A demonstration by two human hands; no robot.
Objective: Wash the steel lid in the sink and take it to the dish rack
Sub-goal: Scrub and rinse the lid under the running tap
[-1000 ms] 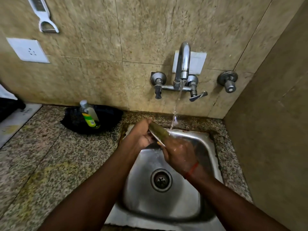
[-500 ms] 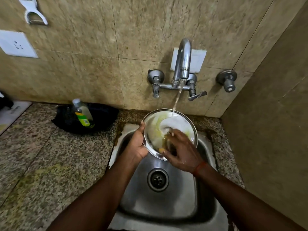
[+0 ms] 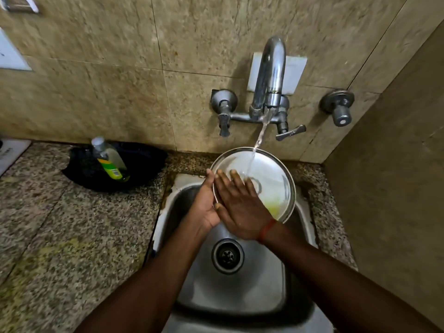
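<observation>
Tight at the back edge of the sink: the steel lid stands tilted there, right under the tap spout, with the water stream falling onto it. The left hand grips its left rim and the right hand lies flat across its face, so that side is crowded. The basin's front half, around the drain, lies open beneath the forearms. The side wall hugs the sink's right edge, leaving only a narrow strip. To the left the counter runs wide, apart from a bottle on a black cloth at its back edge.
</observation>
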